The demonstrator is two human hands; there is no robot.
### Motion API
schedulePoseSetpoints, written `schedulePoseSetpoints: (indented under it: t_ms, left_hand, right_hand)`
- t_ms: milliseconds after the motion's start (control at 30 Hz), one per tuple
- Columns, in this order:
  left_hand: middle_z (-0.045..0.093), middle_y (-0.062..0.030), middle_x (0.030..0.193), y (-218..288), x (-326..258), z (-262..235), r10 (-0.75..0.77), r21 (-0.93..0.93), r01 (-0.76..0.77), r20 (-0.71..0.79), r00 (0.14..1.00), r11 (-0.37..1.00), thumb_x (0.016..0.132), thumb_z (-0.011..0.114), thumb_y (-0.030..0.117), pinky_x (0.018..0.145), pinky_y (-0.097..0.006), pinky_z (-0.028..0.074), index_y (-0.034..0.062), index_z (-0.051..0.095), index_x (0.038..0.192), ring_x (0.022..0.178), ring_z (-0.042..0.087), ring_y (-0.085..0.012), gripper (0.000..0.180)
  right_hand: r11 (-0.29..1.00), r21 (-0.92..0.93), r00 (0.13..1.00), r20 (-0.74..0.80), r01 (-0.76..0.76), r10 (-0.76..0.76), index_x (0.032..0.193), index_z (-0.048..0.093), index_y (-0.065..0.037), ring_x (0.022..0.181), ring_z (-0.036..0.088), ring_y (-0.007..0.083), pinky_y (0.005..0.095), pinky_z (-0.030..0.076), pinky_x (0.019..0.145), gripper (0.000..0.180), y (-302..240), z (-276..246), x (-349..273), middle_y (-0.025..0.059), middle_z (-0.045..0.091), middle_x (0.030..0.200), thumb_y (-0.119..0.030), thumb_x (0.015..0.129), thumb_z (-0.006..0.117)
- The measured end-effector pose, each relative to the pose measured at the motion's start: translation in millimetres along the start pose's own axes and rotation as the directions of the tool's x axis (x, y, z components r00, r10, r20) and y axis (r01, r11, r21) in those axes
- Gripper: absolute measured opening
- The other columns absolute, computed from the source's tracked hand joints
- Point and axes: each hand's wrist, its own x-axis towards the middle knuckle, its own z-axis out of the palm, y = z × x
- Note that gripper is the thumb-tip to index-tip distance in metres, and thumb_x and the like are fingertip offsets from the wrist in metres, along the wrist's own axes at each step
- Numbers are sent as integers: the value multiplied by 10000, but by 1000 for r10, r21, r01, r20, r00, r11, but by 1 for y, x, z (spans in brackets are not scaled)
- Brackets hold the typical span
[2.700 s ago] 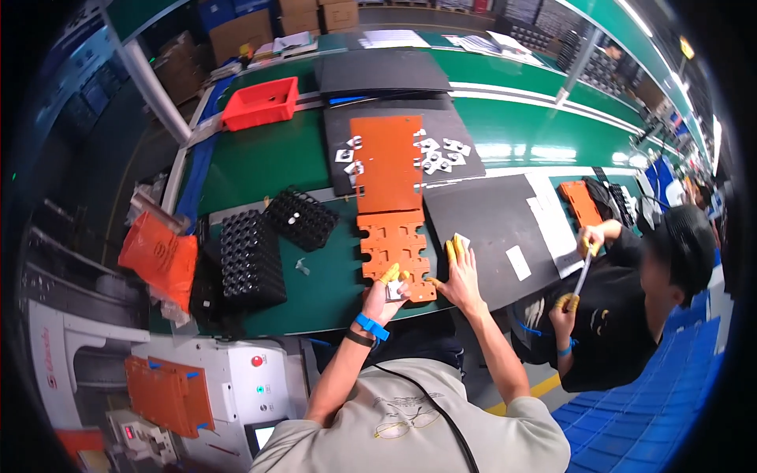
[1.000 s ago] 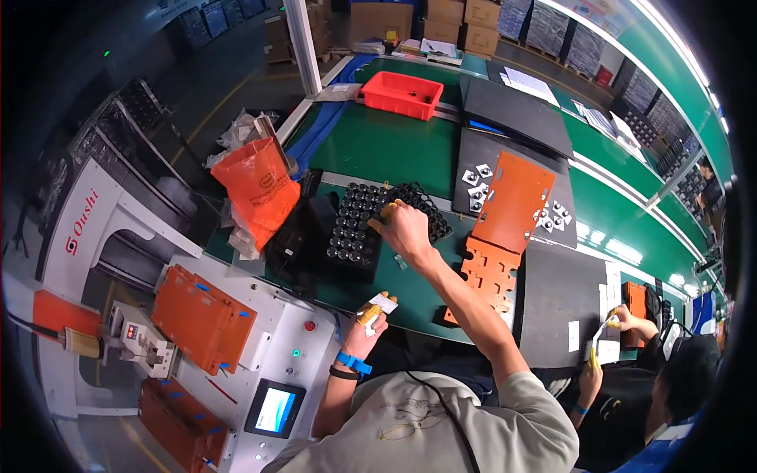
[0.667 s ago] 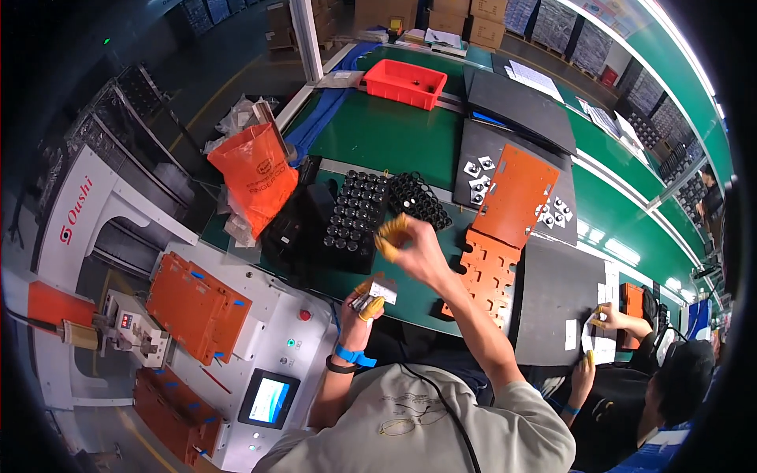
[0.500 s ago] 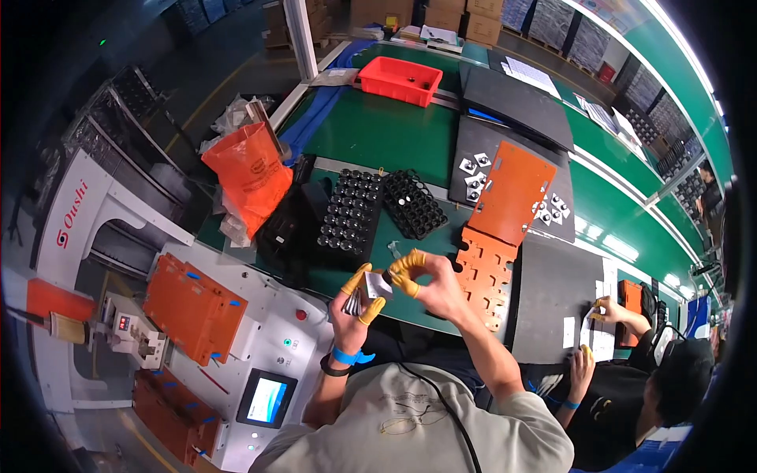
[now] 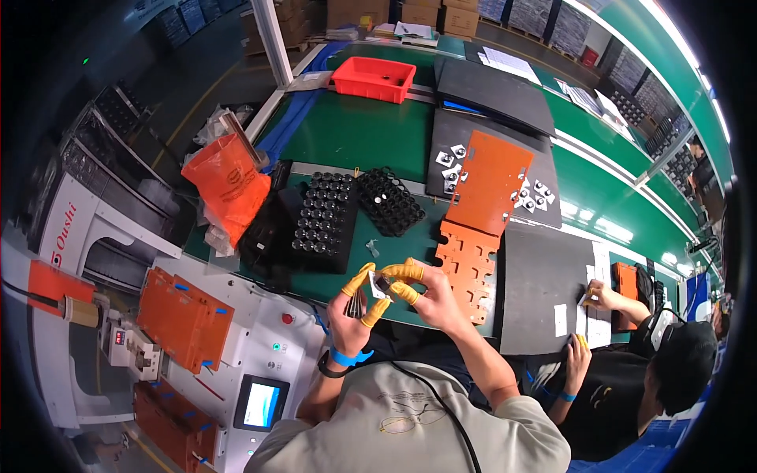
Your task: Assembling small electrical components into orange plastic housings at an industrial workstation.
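At the far left stands a white machine [image 5: 252, 339] with a small lit screen [image 5: 262, 404] and two orange plates [image 5: 185, 319], one above the other. Right of it, an orange plastic bag [image 5: 229, 185] slumps at the edge of a green bench [image 5: 355, 134]. Next on the bench is a black tray [image 5: 325, 213] filled with rows of glossy, round dark parts. In front of that tray is the person's left hand [image 5: 351, 323], with yellow finger covers and a blue wristband; it is curled around a fanned stack of thin pale pieces [image 5: 357, 306], raised above the near edge of the bench. At the far side sits a shallow red bin [image 5: 371, 85]. Between the hands, a white card [image 5: 378, 287] is gripped by the left fingers, facing a small dark part [image 5: 383, 282]; whether card and part touch cannot be told. Behind them lies a second black tray [image 5: 398, 213], set askew. The right hand [image 5: 432, 296], also in yellow finger covers, pinches the small dark part between thumb and fingers. Farther right, a notched orange plate [image 5: 465, 264] adjoins a flat orange panel [image 5: 490, 185], with loose white cards bearing dark round pieces on either side of the panel. Beyond a black board [image 5: 536, 292], a co-worker in black [image 5: 607, 402] handles something near white sheets.
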Motion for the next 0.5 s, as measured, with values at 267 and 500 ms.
schedulePoseSetpoints:
  t_ms: [267,500]
  left_hand:
    - [710,-46,1128,7,2,9,-3,19,1,101,995,1000,817,818,236,673,-253,455,18,638,1285,726,515,-102,547]
    - [698,-148,1141,18,3,9,6,153,-34,179,984,988,805,826,225,849,-344,521,-13,648,1233,995,682,-265,522]
  right_hand:
    - [981,-165,993,-49,101,-111,1151,672,15,878,677,307,364,522,789,280,-6,-12,-12,148,669,1001,-87,894,711]
    - [945,-294,988,-18,142,-154,1124,679,15,840,665,324,369,526,715,252,-2,-22,-19,148,664,995,-66,887,703]
